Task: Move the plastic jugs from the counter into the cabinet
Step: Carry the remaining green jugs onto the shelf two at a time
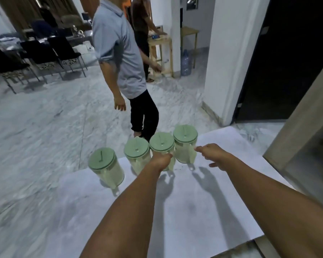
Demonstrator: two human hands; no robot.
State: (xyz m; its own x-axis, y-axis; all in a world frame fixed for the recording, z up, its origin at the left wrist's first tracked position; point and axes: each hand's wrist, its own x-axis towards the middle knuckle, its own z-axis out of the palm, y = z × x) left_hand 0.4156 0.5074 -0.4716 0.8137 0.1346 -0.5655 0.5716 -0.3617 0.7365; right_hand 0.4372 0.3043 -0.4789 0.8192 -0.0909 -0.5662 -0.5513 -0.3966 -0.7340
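**White counter, four green-lidded jugs, both hands reaching**

A marble-patterned floor (pixel 45 127) spreads across the room, and a white counter (pixel 203 211) fills the lower middle of the view. Four clear plastic jugs with pale green lids stand upright along its far edge. The first jug (pixel 105 165) stands alone at 10 o'clock from the counter's middle. The second jug (pixel 137 155), third jug (pixel 162 148) and fourth jug (pixel 185 143) stand close together around 12 o'clock, each just beside the next.

The left hand (pixel 161 161) is at the handle side of the third jug, fingers curled against it; whether the grip is closed cannot be told. The right hand (pixel 213 152) reaches toward the fourth jug with fingers loosely spread, its fingertips (pixel 198 148) just beside the jug's wall, holding nothing.

A person in a grey shirt (pixel 117 53) stands on the floor at 12 o'clock beyond the jugs. Dark chairs (pixel 45 53) line up at 10 o'clock.
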